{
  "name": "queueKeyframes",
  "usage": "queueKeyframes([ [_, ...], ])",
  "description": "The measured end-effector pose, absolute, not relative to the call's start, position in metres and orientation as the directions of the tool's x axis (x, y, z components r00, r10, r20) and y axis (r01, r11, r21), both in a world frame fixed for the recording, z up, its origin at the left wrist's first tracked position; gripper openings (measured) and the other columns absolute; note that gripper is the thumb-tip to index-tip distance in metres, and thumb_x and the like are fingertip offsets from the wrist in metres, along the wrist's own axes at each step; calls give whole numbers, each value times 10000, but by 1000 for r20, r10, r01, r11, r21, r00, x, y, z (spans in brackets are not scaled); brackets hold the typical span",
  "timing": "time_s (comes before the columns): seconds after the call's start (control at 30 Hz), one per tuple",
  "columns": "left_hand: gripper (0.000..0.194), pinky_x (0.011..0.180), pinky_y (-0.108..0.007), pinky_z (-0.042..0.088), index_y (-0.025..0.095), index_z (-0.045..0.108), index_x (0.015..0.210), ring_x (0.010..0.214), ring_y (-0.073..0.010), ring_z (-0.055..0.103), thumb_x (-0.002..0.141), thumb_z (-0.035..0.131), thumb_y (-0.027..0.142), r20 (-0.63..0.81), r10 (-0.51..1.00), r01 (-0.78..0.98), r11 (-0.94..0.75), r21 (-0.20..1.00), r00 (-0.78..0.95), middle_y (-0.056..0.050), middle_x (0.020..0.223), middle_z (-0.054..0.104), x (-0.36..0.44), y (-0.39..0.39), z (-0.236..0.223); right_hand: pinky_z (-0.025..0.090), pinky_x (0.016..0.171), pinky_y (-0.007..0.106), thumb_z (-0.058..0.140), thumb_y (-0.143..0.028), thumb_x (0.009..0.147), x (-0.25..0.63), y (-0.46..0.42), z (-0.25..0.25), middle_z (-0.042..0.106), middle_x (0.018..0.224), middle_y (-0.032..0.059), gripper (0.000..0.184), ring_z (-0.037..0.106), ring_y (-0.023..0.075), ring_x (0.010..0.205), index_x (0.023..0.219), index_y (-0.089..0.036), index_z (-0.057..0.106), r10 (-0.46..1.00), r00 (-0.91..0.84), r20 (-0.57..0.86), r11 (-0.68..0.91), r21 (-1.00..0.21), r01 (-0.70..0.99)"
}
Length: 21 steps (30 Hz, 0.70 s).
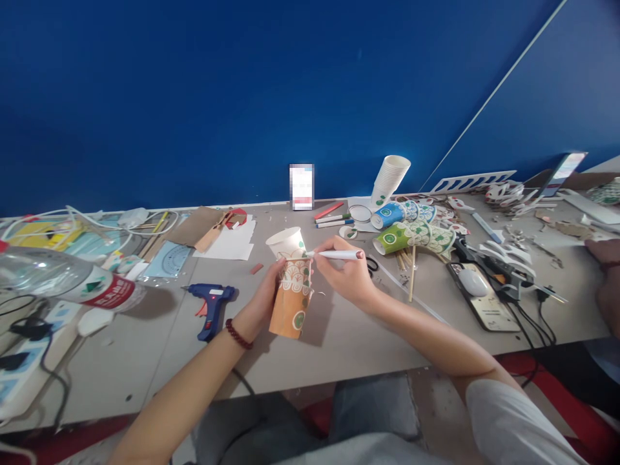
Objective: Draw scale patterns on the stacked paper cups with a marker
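My left hand (pixel 264 294) is wrapped round a joined pair of paper cups (pixel 292 290), an orange one below and a white one flaring out at the top. Orange scallop patterns run across the middle of the pair. In my right hand (pixel 346 274) is a white marker pen (pixel 341 255), its tip close to or touching the cups near their upper right side. Whether the tip meets the paper I cannot tell. A blue hot glue gun (pixel 212 307) lies to the left of my left hand. Black scissors (pixel 372 265) are partly hidden behind my right hand.
Blue (pixel 387 213) and green (pixel 392 239) decorated cup pieces lie at the right, before a leaning stack of white cups (pixel 391 174). Several markers (pixel 332 219) lie at the back. A water bottle (pixel 72 278) and power strip (pixel 39 361) occupy the left; another person's hand (pixel 603 252) rests far right.
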<state>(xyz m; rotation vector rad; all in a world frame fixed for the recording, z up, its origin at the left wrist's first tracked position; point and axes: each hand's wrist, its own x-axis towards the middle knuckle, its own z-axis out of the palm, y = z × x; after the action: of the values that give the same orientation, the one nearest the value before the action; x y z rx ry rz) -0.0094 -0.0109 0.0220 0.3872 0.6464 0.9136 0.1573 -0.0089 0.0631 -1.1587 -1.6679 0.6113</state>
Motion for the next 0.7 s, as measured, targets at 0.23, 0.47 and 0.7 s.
queueKeyframes([
  [0.23,303,614,-319,536,178,616,811,650,-195,658,801,576,479,-349,828,-588,558,585,439,-40,718,669,-10,-11,18,460,606,259,560,-203,780,158,-8,62,649,686,1,49,609,150,647,737,-207,584,910,-75,408,399,-813,424],
  [0.47,294,603,-312,536,173,620,803,640,-190,657,793,587,465,-353,822,-593,567,571,446,-41,717,668,-10,-10,18,454,589,255,553,-178,763,158,-7,62,653,664,-4,49,608,146,621,738,-203,587,917,-75,391,386,-825,413],
  [0.7,350,579,-320,538,160,653,931,681,-213,666,792,582,474,-326,836,-557,540,631,442,-84,840,704,-9,-10,20,443,547,244,539,-151,734,160,-5,65,640,624,-14,65,608,139,590,712,-199,575,941,-81,327,335,-884,325],
])
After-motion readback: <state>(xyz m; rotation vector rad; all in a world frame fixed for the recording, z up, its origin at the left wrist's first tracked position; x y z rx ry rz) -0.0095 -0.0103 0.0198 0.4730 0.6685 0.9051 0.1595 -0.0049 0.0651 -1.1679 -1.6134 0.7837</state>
